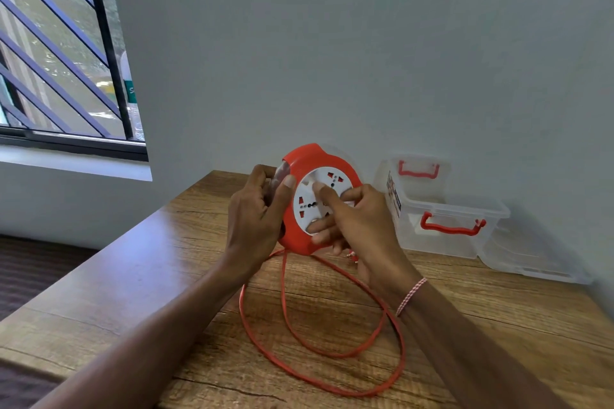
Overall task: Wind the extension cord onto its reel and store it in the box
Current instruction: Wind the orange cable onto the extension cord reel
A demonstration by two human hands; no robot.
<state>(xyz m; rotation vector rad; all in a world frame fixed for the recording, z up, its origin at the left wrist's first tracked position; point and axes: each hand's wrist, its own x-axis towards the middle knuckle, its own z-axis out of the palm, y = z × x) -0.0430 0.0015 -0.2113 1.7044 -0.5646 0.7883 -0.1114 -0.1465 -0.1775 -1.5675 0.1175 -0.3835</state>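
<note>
A round red reel with a white socket face is held upright above the wooden table. My left hand grips its left rim, thumb on the front edge. My right hand lies on the white face, its fingers curled against the face with the index finger tip near the centre. A flat red cord hangs from the reel's underside and lies in loose loops on the table in front of me. The clear plastic box with red handles stands open at the right, by the wall.
The box's clear lid lies flat on the table to the right of the box. The wall runs close behind the table. A barred window is at the upper left. The table's left edge drops off to a dark floor.
</note>
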